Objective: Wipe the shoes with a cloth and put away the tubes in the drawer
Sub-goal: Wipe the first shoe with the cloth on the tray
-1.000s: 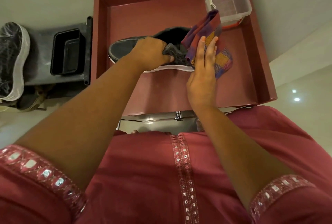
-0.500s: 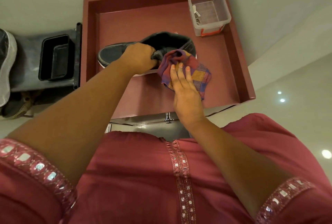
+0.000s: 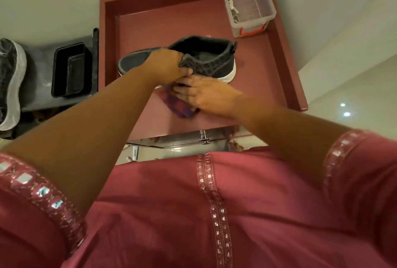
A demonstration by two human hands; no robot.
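Pale wall and glossy floor surround a maroon tray-top with raised rims on its far, left and right edges; only the near edge shows no rim.

A dark shoe with a white sole stands near the middle, toe toward the left rim and heel toward the right. The left hand grips the shoe at the collar, fingers curled over the upper, evidently to steady it against the wiping pressure. The right hand lies with fingers extended, pressing a checked cloth against the near side of the sole and down onto the surface. Judged from this, wiping of the near flank is in hand. Whether the far flank has been done cannot be told.

A clear box sits in the far right corner, touching or nearly touching the right rim, well apart from the shoe. Something small and pale lies inside; whether it is a tube cannot be told. No drawer can be identified with confidence.

Off the left rim, a black tub rests on a grey shelf, and a second shoe lies at the picture's left edge, apparently not yet taken up.

Open room lies right of the heel and behind the shoe. Turning the shoe looks unobstructed, provided the heel keeps off the box.
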